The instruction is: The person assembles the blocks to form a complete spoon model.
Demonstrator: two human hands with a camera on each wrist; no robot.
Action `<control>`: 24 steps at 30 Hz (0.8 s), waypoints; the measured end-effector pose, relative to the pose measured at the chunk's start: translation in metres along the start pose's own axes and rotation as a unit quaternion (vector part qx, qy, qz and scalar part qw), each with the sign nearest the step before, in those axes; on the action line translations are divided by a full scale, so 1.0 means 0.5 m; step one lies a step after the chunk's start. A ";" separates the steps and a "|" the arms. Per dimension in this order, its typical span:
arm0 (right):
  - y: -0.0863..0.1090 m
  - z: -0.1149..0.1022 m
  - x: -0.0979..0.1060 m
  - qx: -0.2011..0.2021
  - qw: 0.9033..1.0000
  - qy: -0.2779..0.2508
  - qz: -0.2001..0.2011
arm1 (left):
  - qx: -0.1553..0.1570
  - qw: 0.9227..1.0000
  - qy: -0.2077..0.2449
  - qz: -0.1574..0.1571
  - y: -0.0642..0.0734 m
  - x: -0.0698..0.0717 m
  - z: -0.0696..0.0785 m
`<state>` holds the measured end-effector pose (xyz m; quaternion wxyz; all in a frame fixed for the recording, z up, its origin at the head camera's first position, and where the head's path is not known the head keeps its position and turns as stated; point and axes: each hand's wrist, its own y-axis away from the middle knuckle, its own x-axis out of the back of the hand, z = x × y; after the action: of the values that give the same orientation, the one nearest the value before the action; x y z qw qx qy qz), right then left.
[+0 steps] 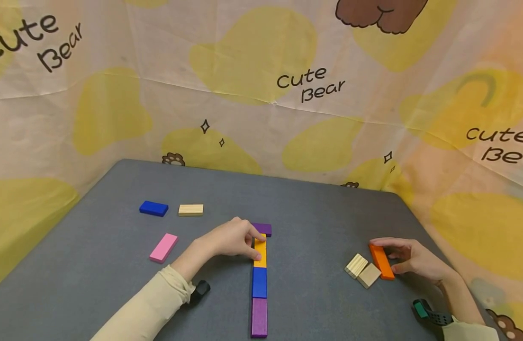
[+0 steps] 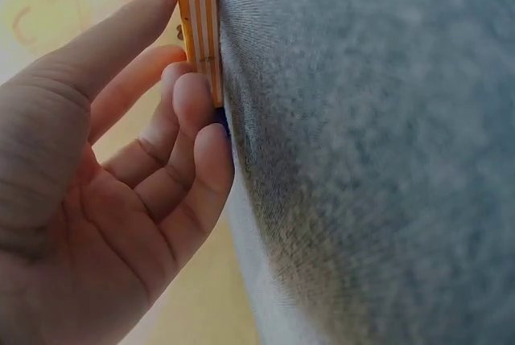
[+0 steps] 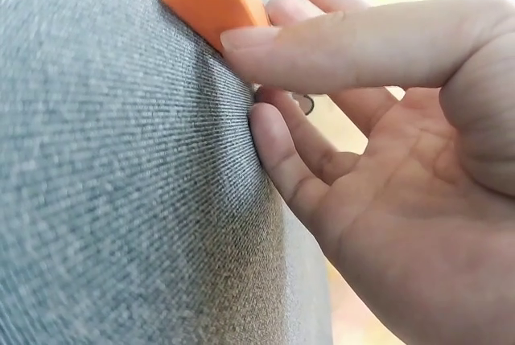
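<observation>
- The step in hand seems to be setting the yellow block (image 1: 262, 248) into the row, with the orange block (image 1: 382, 263) being gripped for a later place.
- The next move probably calls for squaring the yellow block, then letting go without nudging its neighbours; the orange block would need a firm grip at both ends.
- The left hand (image 1: 231, 239) is narrow, pinching the yellow block between thumb and forefinger.
- The right hand (image 1: 419, 259) holds the orange block, thumb at the near end, fingertips at the far end.
- The yellow block lies lengthwise on the tabletop (image 1: 312, 227); the crosswise purple block (image 1: 262, 230) is at its 12 o'clock, the row's blue block (image 1: 259, 282) at 6, the near purple block (image 1: 259, 317) beyond that.
- From the yellow block, the orange block sits well apart toward 3 o'clock, with two wood blocks (image 1: 369, 275) just beside it at 8 to 9.
- The yellow block is a slim bar; its narrow side shows pale lengthwise stripes in the left wrist view.
- The orange block looks smooth and plain; whether it is flat or on edge, I cannot tell.
</observation>
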<state>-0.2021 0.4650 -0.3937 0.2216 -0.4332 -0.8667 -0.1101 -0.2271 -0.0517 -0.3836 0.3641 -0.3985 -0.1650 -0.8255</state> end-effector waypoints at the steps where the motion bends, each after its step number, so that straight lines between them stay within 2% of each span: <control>1: 0.001 -0.002 0.000 -0.006 1.000 0.005 0.008 | -0.001 1.000 0.002 -0.003 0.000 -0.001 -0.001; 6: 0.004 -0.005 0.000 -0.016 0.999 0.026 0.035 | -0.004 1.000 0.008 -0.008 0.000 -0.001 -0.004; 13: 0.001 0.001 -0.001 -0.005 0.999 0.049 0.023 | -0.003 1.000 0.016 -0.003 -0.001 -0.002 -0.007; 20: -0.002 0.006 -0.001 -0.026 0.998 0.052 0.028 | 0.001 1.000 0.014 0.011 0.000 -0.003 -0.012; 24: -0.001 0.002 -0.002 -0.038 0.996 0.072 0.042 | -0.006 1.000 0.017 0.016 -0.001 -0.003 -0.014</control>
<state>-0.2023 0.4641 -0.3954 0.2714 -0.4682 -0.8247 -0.1640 -0.2306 -0.0545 -0.3890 0.3774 -0.3894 -0.1473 -0.8272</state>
